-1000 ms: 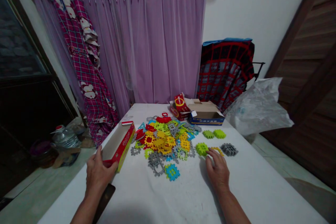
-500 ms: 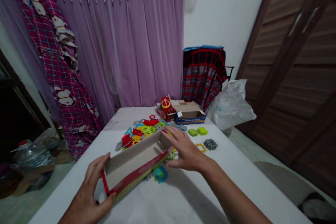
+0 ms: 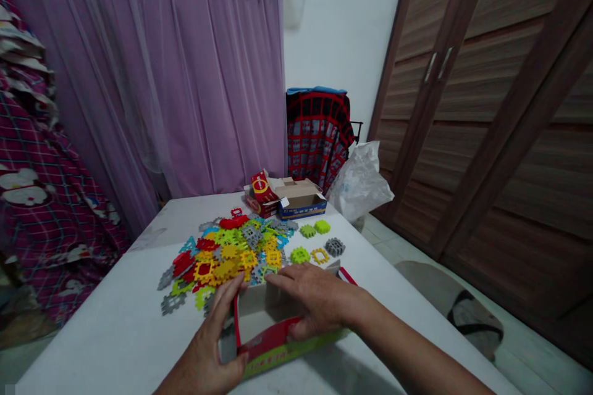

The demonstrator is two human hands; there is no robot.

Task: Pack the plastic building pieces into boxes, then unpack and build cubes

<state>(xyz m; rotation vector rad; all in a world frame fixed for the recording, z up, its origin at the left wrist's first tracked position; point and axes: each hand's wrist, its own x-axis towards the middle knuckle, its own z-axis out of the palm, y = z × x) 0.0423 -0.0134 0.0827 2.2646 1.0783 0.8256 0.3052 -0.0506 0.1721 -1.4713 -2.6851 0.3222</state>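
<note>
A shallow open cardboard box (image 3: pixel 278 355), red and green outside and grey-white inside, is in front of me near the front of the table. My left hand (image 3: pixel 213 333) grips its left end, thumb on the near side and fingers at the far corner. My right hand (image 3: pixel 319 296) spans the box from above, with fingers over the far wall and thumb by the near wall. It hides part of the inside and the right end. Just beyond lies a heap of toothed plastic building pieces (image 3: pixel 227 253) in yellow, red, green, blue and grey.
Right of the heap lie green pieces (image 3: pixel 307 231), a yellow frame piece (image 3: pixel 319 256) and a grey stack (image 3: pixel 335 247). At the back of the white table (image 3: pixel 115 296) stand a red box (image 3: pixel 263 194) and an open blue box (image 3: pixel 303 208). A plastic bag (image 3: pixel 361 182) hangs beyond the right edge.
My view has turned to the right. The box has gone from a slanted hold to a flatter one, nearer to me. My right hand has shifted from its far right end to across its middle.
</note>
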